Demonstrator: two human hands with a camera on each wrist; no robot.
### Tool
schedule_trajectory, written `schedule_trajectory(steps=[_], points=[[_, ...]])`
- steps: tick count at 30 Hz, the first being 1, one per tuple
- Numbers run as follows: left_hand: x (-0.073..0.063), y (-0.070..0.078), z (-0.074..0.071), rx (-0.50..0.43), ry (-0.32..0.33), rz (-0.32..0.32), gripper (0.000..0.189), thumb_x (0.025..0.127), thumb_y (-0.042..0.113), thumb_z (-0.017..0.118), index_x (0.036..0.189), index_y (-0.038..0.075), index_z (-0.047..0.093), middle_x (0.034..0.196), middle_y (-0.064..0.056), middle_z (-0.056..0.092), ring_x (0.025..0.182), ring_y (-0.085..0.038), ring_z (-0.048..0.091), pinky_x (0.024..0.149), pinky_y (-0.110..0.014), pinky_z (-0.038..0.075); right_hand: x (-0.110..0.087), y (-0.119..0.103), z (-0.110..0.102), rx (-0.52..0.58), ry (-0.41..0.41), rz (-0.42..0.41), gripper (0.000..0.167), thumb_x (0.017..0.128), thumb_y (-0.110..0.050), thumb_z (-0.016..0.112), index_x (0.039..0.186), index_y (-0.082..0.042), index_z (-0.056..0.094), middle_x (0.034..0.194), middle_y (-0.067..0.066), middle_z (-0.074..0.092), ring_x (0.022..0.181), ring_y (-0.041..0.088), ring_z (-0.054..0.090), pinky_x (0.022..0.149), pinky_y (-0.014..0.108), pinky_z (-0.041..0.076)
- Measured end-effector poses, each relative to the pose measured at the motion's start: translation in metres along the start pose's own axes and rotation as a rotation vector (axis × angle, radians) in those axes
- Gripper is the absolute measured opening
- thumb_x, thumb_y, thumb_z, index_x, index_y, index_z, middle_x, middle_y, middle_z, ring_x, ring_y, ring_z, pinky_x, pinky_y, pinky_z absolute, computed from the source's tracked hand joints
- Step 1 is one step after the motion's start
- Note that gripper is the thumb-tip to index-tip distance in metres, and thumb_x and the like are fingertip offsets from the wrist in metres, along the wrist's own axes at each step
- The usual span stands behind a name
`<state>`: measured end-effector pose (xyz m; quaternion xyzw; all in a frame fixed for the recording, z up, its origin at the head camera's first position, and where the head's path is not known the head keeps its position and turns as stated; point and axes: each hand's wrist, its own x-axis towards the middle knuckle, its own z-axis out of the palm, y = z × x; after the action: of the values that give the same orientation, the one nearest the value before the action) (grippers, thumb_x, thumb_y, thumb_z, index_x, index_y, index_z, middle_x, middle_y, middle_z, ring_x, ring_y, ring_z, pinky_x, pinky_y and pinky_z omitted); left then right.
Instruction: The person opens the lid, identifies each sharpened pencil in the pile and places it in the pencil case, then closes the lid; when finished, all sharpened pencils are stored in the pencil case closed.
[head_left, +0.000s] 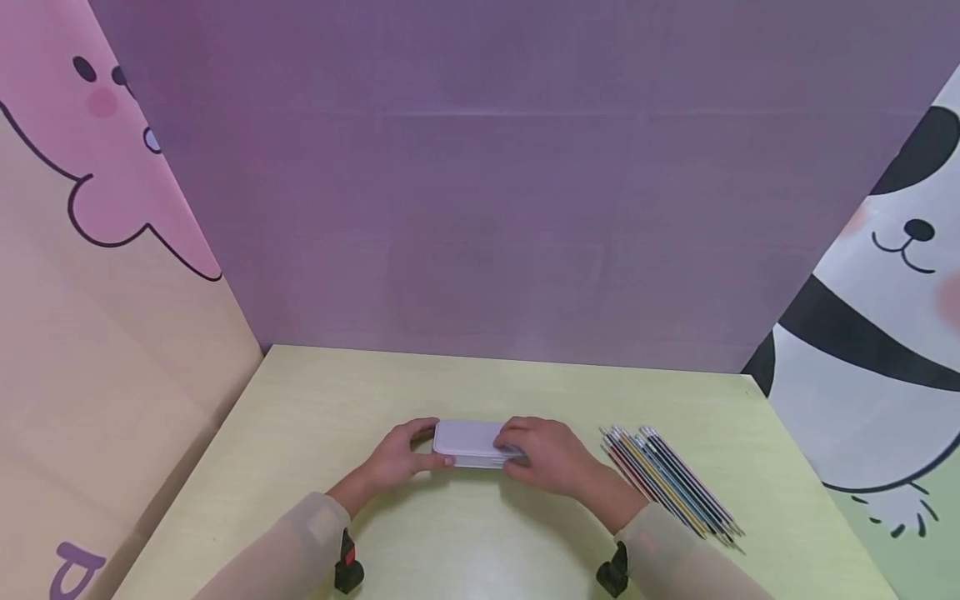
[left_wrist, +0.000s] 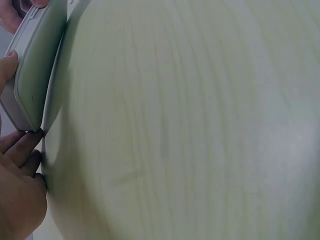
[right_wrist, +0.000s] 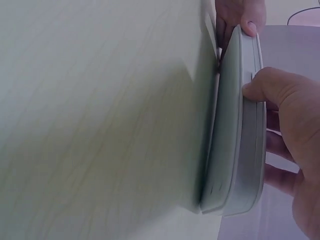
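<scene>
A pale lavender-white pencil case (head_left: pixel 467 439) with rounded corners is held over the light wooden table, its lid closed. My left hand (head_left: pixel 399 457) grips its left end, thumb on the front side and fingers around the end and beneath. At the other end, my right hand (head_left: pixel 553 454) holds the case with the thumb (right_wrist: pixel 265 86) pressed at the front seam and the fingers over the lid. Both wrist views show the front edge of the case tipped up, with its underside (right_wrist: pixel 226 125) visible above the tabletop.
To the right of the case, beside my right forearm, lies a loose bundle of several pencils (head_left: pixel 667 479) in different colours. The wooden table (head_left: pixel 337 392) ends at a purple back panel (head_left: pixel 510 208). Printed side panels stand left and right.
</scene>
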<state>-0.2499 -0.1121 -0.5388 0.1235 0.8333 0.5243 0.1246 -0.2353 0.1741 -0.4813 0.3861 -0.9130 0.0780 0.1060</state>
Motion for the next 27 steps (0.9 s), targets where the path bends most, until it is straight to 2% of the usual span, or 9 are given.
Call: schedule_trajectory(steps=[6,11,21,27], points=[[0.001,-0.003,0.003,0.007,0.000,0.008,0.085,0.085,0.038,0.085,0.151,0.000,0.046,0.151,-0.019,0.053,0.142,-0.037,0.048,0.117,-0.054,0.041,0.000,0.004,0.008,-0.113,0.121,-0.118,0.022,0.080,-0.025,0.078,0.101,-0.019,0.079,0.102,-0.009,0.075,0.086,0.010,0.072,0.065,0.027,0.059],[0.001,-0.002,0.001,0.024,0.003,0.004,0.088,0.085,0.043,0.084,0.152,0.000,0.045,0.152,-0.018,0.053,0.142,-0.036,0.049,0.117,-0.053,0.042,0.001,0.009,0.013,-0.156,0.216,-0.180,0.022,0.076,-0.023,0.081,0.098,-0.019,0.079,0.099,-0.010,0.075,0.079,0.006,0.071,0.059,0.024,0.058],[0.001,-0.001,0.001,0.048,0.004,0.000,0.087,0.086,0.044,0.083,0.151,-0.001,0.046,0.151,-0.019,0.054,0.141,-0.037,0.050,0.115,-0.054,0.043,0.003,0.015,0.017,-0.176,0.283,-0.255,0.021,0.074,-0.019,0.080,0.095,-0.018,0.077,0.095,-0.010,0.073,0.077,0.004,0.069,0.056,0.023,0.056],[0.000,0.000,0.001,0.046,0.009,0.019,0.086,0.087,0.042,0.082,0.150,-0.004,0.046,0.149,-0.021,0.055,0.139,-0.039,0.051,0.113,-0.055,0.045,0.005,0.017,0.018,-0.214,0.308,-0.279,0.018,0.074,-0.017,0.079,0.092,-0.017,0.076,0.092,-0.009,0.073,0.074,0.004,0.068,0.054,0.022,0.055]])
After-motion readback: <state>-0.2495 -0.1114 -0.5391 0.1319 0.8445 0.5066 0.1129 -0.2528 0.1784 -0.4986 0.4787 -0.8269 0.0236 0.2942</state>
